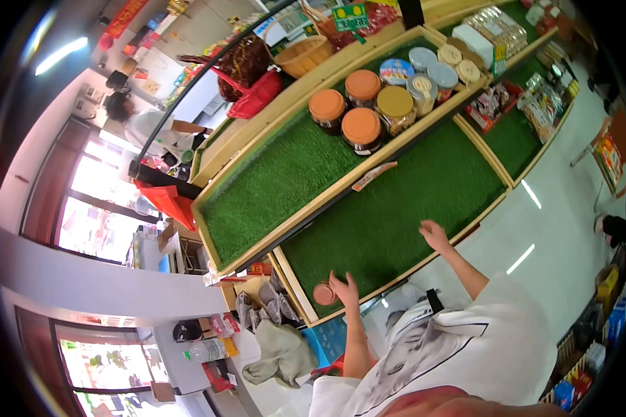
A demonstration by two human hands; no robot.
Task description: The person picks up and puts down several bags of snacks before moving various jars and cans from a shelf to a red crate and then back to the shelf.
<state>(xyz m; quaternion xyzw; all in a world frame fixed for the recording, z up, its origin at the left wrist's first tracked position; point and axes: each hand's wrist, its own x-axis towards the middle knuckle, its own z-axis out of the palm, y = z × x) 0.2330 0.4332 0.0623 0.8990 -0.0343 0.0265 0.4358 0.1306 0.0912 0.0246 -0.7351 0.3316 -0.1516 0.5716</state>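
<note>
On the lower green turf shelf (396, 215), a small jar with a pinkish-brown lid (324, 294) stands in the near left corner. Right beside that jar is my left hand (345, 289), its thumb apart from the fingers and the fingertips close by the lid. My right hand (435, 236) hovers over the right part of the same shelf, fingers loosely bent, with nothing seen in it. On the upper tier, several jars with orange lids (362, 126) stand grouped with a yellow-lidded jar (395, 104) and some cans (422, 90).
A wooden rail with a paper label (374, 176) divides the two tiers. Packaged goods (494, 33) sit at the far right. A red basket (254, 94) and a wicker basket (305, 55) stand behind. Another person (142, 125) is at the back left. A grey-green cloth (279, 351) hangs below.
</note>
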